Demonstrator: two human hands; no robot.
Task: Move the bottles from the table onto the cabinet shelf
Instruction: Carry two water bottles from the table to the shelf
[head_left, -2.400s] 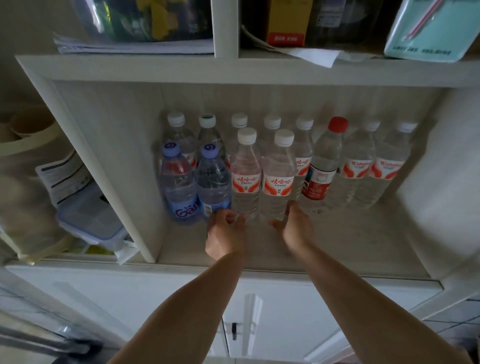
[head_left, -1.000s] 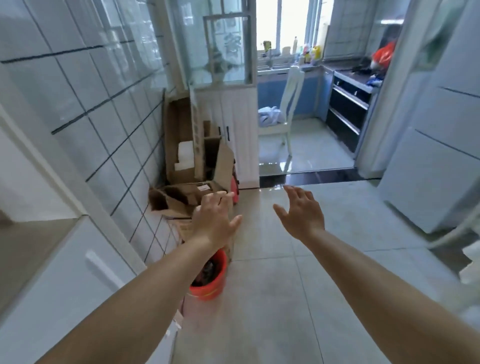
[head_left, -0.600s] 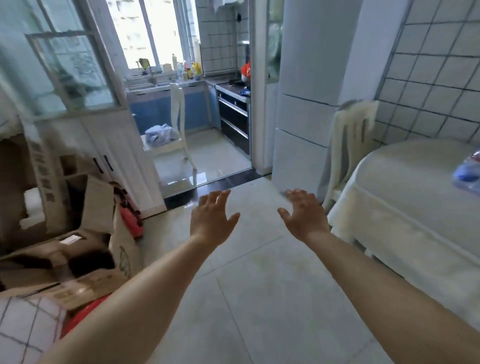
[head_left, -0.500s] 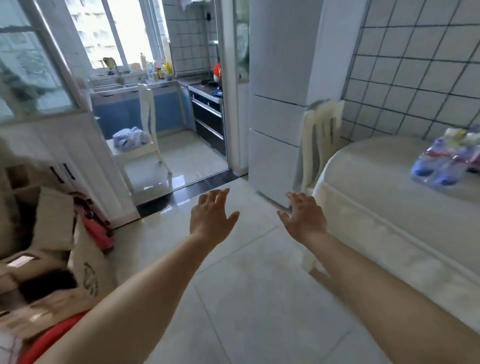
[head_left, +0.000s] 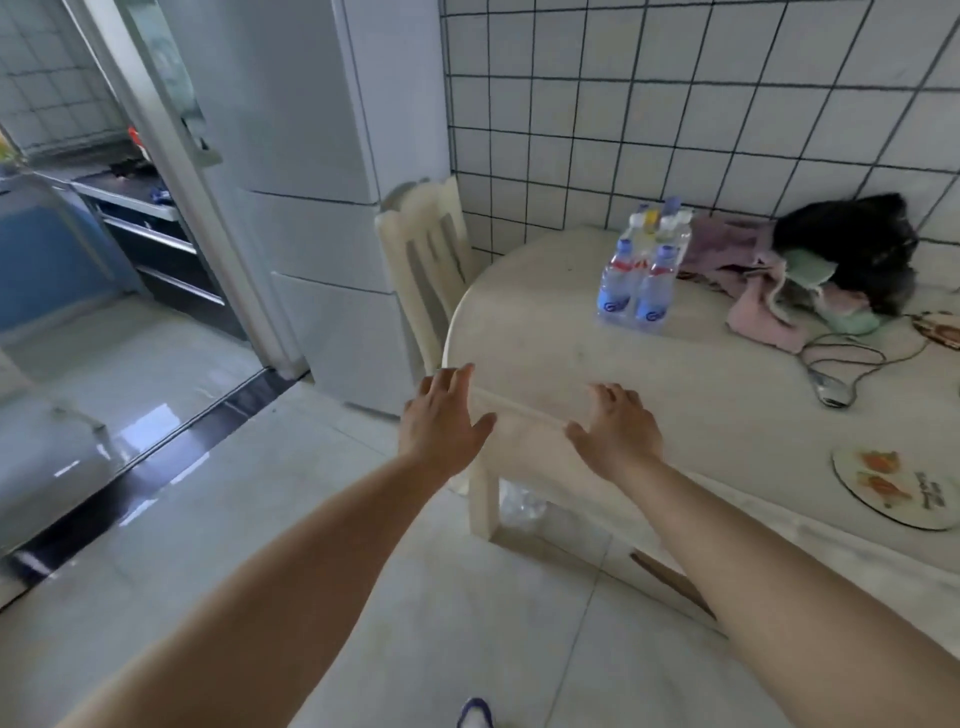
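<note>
Both hands, left (head_left: 442, 420) and right (head_left: 618, 431), reach forward empty with fingers spread, at the worktop (head_left: 545, 332) edge. The bottles (head_left: 640, 270) stand clustered upper right of centre (tightly packed); grabbing one carelessly could topple its neighbours.

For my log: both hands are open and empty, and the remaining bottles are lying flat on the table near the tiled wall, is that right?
Not quite: in the head view the bottles stand upright on the table, not flat. The left hand and right hand are indeed open and empty.
</note>
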